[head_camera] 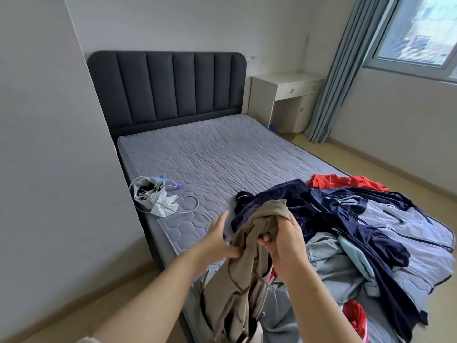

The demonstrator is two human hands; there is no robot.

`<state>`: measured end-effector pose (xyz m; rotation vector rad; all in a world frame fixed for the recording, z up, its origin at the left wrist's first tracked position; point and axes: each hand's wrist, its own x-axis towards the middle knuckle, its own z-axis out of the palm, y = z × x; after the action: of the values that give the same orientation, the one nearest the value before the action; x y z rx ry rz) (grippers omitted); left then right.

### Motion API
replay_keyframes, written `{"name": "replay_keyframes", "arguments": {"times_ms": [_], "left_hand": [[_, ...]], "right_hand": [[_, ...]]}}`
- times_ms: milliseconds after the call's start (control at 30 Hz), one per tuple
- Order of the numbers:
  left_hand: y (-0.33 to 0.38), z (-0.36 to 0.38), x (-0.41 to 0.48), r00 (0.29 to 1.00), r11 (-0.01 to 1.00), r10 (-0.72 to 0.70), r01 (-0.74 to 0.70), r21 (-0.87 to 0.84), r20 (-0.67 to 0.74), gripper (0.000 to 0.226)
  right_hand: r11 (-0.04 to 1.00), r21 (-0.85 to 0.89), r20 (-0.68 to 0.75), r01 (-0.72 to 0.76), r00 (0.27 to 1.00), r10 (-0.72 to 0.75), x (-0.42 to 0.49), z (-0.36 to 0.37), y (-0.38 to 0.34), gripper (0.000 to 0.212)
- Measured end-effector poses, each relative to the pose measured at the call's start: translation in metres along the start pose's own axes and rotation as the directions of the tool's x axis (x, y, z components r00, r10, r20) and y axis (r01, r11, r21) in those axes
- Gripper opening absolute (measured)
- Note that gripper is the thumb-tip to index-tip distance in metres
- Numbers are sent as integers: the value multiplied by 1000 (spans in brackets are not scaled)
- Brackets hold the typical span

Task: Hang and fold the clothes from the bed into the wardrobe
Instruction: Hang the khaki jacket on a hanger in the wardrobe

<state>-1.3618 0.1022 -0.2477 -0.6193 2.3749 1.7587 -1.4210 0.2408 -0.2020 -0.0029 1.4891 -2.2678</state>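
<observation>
Matt quilted mattress [210,154]; soft tan cloth garment [244,263]; padded fabric headboard [168,87].

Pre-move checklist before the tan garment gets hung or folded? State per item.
1. Right hand grips tan garment at its bunched top: ok.
2. Left hand pinches its side: ok.
3. Garment opened out: not ok, crumpled.
4. Garment free of the clothes pile: cannot tell, its lower part overlaps the pile in view.
5. Bare mattress to lay it flat: ok.
6. Hanger or wardrobe in sight: not ok, neither in view.
</observation>
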Motion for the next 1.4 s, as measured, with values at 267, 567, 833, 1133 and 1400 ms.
{"name": "replay_keyframes", "arguments": {"times_ms": [267, 567, 833, 1133, 1400], "left_hand": [[-24, 16, 16, 989, 999, 33, -26, 48, -144, 32], [53, 1, -6, 933, 820, 121, -286, -496, -339, 25], [82, -9, -14, 891, 809, 281, -420, -410, -357, 11], [26, 1, -16, 953, 950, -294, 299, -83, 71, 54], [23, -2, 0, 917, 750, -324, 100, -654, -231, 24]], "right_hand": [[990, 138, 12, 41, 999, -43, -3, 2, -11, 26], [875, -471, 203, 108, 979, -12, -4, -20, 21, 50], [872, -477, 122, 113, 991, -62, 1, -2, 17, 18], [996, -71, -122, 63, 990, -71, 14, 6, -4, 8], [992, -102, -91, 76, 992, -85, 15, 1, 4, 6]]}}
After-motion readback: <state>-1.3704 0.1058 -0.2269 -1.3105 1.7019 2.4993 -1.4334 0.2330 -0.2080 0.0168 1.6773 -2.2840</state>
